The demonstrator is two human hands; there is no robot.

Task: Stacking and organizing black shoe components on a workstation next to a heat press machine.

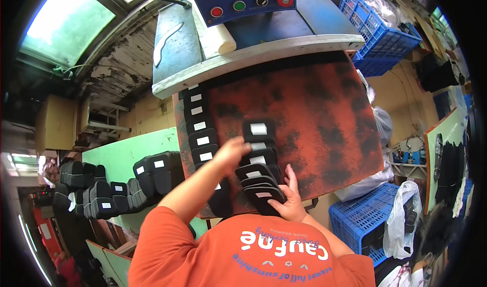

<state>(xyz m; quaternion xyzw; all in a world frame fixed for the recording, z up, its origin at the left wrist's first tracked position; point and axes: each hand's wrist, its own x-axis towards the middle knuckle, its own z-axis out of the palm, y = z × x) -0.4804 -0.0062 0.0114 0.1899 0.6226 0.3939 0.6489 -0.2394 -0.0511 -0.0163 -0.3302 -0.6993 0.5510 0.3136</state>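
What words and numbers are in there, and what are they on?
Red lit digits on the blue control box: not copied here.
Marks beside its buttons: too small to read.
White and blue lettering on the orange shirt: not copied here.
Print on the white labels of the black pads: too small or blurred to read.

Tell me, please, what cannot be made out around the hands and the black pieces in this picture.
All in the head view:
- Left hand: motion blur hides whether its fingers touch a piece.
- White labels: their print is too small to read.
- Left row of black pieces: the left forearm covers part of it.
- Blue control box: the top edge cuts it off.
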